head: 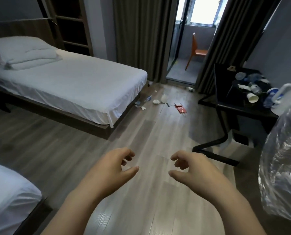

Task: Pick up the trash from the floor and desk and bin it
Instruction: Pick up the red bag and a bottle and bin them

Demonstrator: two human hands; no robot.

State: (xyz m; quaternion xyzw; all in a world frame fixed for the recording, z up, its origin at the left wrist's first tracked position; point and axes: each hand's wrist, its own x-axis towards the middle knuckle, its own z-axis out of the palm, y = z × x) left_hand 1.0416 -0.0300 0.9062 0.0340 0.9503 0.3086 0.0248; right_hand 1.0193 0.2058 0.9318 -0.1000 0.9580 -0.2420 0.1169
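Note:
My left hand [113,168] and my right hand [192,168] hover side by side over the wooden floor, fingers loosely curled, holding nothing. Trash lies on the floor far ahead by the foot of the bed: a crumpled white tissue [156,101], a white plastic container [164,98], a red packet [181,109], a plastic bottle [147,99] and small scraps [143,108]. On the black desk [243,107] at the right lie a tipped paper cup [252,98], crushed bottles [255,89] and tissues [243,86]. A clear plastic bag [282,160] stands at the right edge.
A bed with white sheets [70,85] fills the left. A second bed's corner [9,200] is at the lower left. Grey curtains [141,39] flank a glass door onto a balcony with an orange chair [196,51]. The desk's black legs [216,145] jut onto the floor.

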